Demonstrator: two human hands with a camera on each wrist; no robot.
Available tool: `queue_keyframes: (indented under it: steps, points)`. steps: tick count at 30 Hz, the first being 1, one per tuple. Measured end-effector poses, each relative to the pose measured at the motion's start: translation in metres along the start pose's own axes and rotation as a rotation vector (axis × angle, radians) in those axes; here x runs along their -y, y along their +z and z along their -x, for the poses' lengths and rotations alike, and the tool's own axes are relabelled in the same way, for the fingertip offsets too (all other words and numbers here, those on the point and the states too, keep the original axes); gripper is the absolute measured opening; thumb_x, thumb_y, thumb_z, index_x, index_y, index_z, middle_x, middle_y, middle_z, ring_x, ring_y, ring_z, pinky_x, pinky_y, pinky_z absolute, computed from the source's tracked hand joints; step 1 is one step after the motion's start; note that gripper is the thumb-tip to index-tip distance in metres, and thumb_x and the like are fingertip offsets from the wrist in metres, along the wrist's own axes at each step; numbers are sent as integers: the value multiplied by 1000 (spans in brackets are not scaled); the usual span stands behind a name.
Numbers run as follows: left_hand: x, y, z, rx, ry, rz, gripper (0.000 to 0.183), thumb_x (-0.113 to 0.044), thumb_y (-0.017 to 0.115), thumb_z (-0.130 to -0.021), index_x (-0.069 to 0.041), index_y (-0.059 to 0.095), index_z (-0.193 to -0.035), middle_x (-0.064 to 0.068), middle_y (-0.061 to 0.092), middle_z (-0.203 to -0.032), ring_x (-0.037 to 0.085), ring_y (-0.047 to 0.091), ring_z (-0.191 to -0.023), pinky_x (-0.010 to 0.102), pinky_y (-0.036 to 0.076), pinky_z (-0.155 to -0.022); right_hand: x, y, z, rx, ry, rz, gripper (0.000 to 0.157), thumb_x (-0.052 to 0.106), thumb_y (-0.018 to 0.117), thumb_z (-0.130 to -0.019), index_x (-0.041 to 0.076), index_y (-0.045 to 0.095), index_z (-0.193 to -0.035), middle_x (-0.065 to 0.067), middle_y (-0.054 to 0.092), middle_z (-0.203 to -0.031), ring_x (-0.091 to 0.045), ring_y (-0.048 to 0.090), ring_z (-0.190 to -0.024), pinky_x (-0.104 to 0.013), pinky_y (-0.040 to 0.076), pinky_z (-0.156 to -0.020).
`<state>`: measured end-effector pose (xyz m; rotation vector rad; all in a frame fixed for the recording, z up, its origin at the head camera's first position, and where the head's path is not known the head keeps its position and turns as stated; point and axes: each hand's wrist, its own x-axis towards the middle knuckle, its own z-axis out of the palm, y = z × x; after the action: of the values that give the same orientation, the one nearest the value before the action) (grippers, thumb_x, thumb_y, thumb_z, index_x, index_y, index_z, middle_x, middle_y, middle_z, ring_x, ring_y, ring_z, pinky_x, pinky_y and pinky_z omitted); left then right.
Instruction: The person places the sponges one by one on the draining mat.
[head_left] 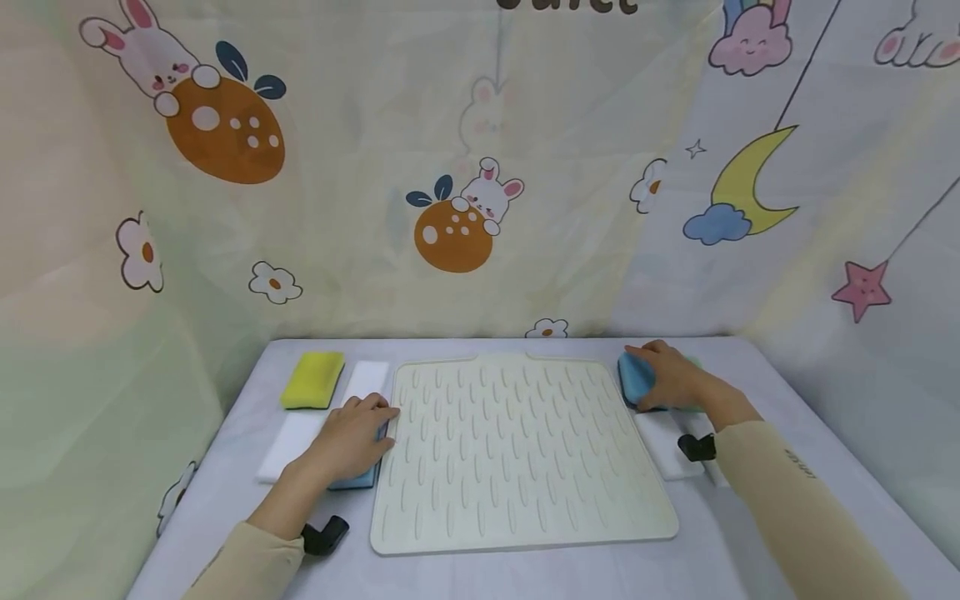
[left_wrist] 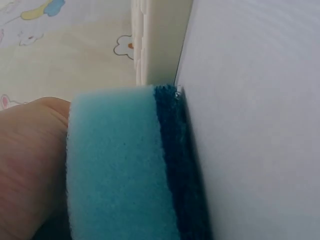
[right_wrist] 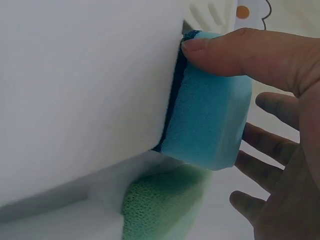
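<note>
In the head view, a cream ridged mat [head_left: 517, 450] lies on the table. My left hand [head_left: 348, 437] rests over a blue sponge [head_left: 360, 479] at its left edge, thumb and fingertips reaching toward the mat. The left wrist view shows that sponge [left_wrist: 117, 165] with its dark scouring layer down and part of the hand above it. At the mat's far right corner my right hand [head_left: 671, 379] holds another blue sponge [head_left: 636, 379]. The thumb [right_wrist: 215, 52] presses its near end, while the other fingers spread above and behind it; some tips are hidden.
Left of the mat lie a yellow sponge [head_left: 312, 379] and white blocks [head_left: 363, 379]. To its right, more white blocks [head_left: 667, 450] lie below my hand, and a green sponge [right_wrist: 165, 200] sits beside the held one. A patterned curtain [head_left: 360, 208] stands behind the table.
</note>
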<state>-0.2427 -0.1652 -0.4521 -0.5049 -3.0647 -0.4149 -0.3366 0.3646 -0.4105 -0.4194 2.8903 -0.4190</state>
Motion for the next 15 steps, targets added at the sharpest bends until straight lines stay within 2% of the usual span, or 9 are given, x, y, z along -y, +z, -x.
queue_keyframes:
  steps: [15]
  points:
    - [0,2,-1,-1,-13,-1,48,-24,75,-94,-9,66,-139,9,61,-135,33,56,-118,57,46,-93,17,-10,9,-5,6,56,106,33,90,-76,9,32,-162,-31,29,-157,-53,37,-137,-73,38,-105]
